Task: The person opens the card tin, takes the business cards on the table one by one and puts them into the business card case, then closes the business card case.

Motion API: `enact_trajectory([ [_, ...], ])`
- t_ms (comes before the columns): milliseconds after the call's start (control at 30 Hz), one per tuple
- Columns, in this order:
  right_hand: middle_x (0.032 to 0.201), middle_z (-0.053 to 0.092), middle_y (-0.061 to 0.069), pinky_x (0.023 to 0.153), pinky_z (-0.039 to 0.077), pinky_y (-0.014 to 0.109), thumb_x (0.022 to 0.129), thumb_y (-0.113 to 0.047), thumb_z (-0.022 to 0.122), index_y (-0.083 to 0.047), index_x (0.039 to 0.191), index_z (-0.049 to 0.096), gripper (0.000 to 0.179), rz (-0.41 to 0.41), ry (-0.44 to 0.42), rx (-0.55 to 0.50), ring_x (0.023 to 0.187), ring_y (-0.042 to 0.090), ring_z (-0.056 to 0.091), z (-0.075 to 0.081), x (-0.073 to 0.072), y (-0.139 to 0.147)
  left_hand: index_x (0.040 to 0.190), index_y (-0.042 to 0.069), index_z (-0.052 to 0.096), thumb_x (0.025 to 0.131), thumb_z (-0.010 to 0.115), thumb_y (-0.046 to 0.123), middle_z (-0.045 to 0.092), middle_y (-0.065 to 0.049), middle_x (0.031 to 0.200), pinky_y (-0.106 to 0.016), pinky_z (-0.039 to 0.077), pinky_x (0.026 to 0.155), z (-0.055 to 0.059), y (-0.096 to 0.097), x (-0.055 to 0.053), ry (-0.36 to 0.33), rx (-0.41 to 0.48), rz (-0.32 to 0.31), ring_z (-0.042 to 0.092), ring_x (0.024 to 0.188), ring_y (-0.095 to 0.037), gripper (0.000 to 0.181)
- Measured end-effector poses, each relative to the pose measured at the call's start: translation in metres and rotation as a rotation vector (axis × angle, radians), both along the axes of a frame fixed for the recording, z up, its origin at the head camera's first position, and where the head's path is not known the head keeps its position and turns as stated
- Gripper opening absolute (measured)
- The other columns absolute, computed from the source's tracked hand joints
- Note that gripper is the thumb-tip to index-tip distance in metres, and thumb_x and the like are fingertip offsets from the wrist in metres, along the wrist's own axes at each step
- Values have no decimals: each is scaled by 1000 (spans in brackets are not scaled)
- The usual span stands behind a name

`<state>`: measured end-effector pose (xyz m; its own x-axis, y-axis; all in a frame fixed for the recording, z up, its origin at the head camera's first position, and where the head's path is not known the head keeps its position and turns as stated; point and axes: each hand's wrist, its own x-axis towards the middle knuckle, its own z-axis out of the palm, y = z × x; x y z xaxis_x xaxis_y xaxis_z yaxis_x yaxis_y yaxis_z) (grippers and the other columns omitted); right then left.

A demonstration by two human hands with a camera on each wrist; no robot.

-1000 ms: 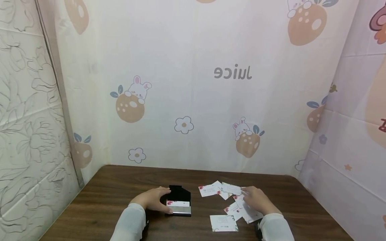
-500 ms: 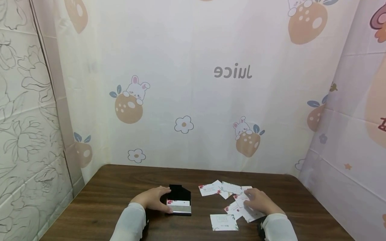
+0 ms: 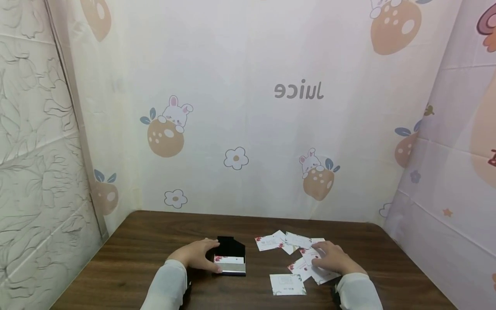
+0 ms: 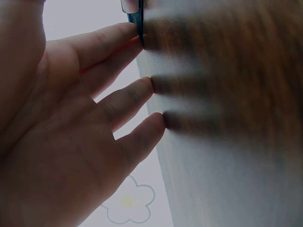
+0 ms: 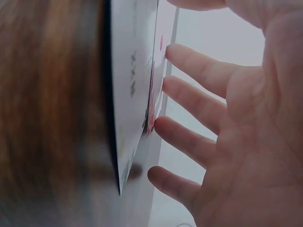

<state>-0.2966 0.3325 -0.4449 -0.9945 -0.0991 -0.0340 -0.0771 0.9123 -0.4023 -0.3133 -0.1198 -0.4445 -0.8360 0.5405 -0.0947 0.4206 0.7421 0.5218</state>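
In the head view, an opened card case [image 3: 229, 258] with a black lid and silvery front lies on the table, a white card with red flowers showing inside. My left hand [image 3: 195, 255] rests at the case's left side, thumb and forefinger at its edge. The left wrist view shows the other fingers [image 4: 142, 137] straight, tips down on the wood. To the right, several white flower-printed cards [image 3: 268, 243] lie scattered and overlapping. Over them my right hand [image 3: 334, 258] rests with fingers spread. Its fingertips [image 5: 173, 53] touch the cards in the right wrist view.
A single card [image 3: 288, 284] with green leaves lies nearer the front, apart from the pile. The dark wooden table [image 3: 174, 224] ends at the back against a pale curtain [image 3: 248, 181] printed with rabbits and fruit.
My right hand has shifted slightly right over the pile and its thumb now shows apart from the fingers, uncovering more of the cards. The left hand and the case have stayed put.
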Motion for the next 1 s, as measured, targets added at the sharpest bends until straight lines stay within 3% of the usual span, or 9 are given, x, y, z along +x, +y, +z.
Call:
enact_trajectory([
  [233,133,53,27,92,37,76,77,-33,75,-9,125,65,55,-11,16,34,120,52,46,-1,-1,-3,144,6,52,78,83,48,45,-16,151,-61,33,110,0,-1,1,-2,-5,6,36,142,-40,85],
  [500,135,50,27,90,38,76,74,-37,72,-10,132,63,64,-22,22,103,117,50,48,-2,-1,-6,144,6,52,78,83,48,45,-17,151,-61,32,110,2,-1,2,3,3,0,35,142,-41,85],
  [1000,120,55,21,86,41,71,73,-38,74,-7,112,63,51,-43,55,118,109,43,49,-3,-3,-6,144,7,53,78,83,47,45,-17,151,-62,32,110,2,-1,1,-4,4,5,34,142,-42,84],
])
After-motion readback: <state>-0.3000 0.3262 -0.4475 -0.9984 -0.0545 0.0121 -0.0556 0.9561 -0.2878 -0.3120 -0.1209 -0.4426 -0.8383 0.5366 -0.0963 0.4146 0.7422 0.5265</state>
